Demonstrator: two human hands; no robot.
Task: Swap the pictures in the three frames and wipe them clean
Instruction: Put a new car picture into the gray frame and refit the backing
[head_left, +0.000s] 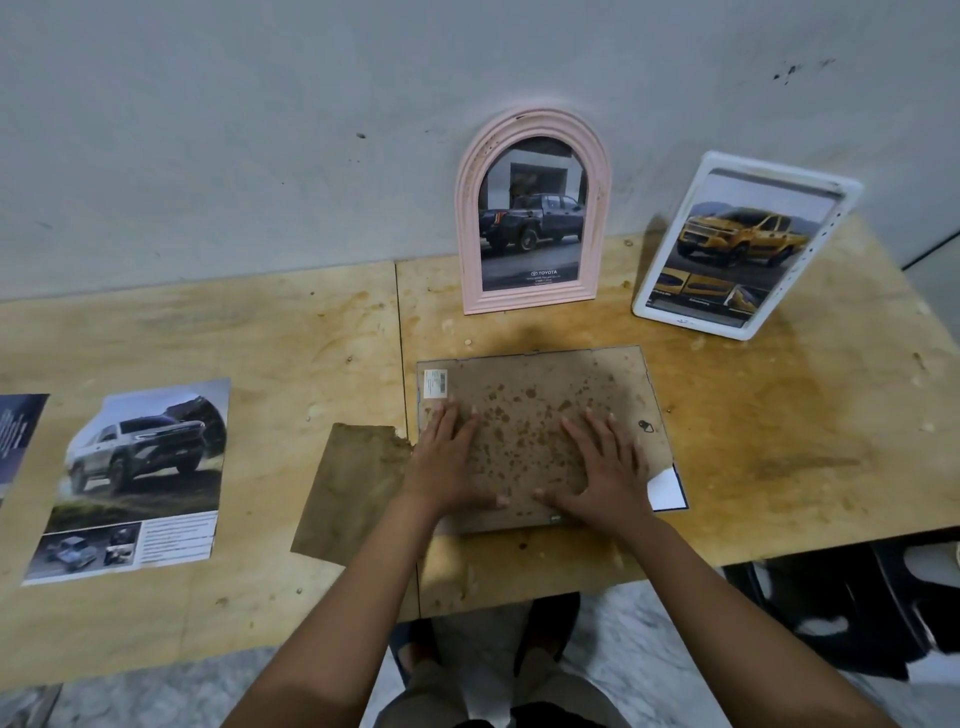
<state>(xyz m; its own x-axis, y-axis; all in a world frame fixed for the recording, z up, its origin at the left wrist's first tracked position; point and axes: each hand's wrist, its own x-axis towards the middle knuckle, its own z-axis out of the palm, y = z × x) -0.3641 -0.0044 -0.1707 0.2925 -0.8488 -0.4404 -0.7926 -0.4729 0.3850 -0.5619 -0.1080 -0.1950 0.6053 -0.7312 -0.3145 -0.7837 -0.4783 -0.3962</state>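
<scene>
A rectangular frame lies face down on the wooden table, its stained brown backing board (524, 415) upward. My left hand (447, 460) rests flat on the board's left part, and my right hand (605, 467) presses flat on its right part. A white picture corner (667, 488) sticks out from under the board at the lower right. A pink arched frame (532, 213) with a dark pickup picture leans on the wall. A white frame (743, 244) holding a yellow truck picture stands to its right. A loose picture of a silver SUV (135, 478) lies at the left.
A torn brown board piece (348, 499) lies just left of the face-down frame. Another dark printed sheet (15, 436) shows at the far left edge. The table (779, 441) is stained plywood, with its front edge close to my body. Dark objects sit on the floor at the right.
</scene>
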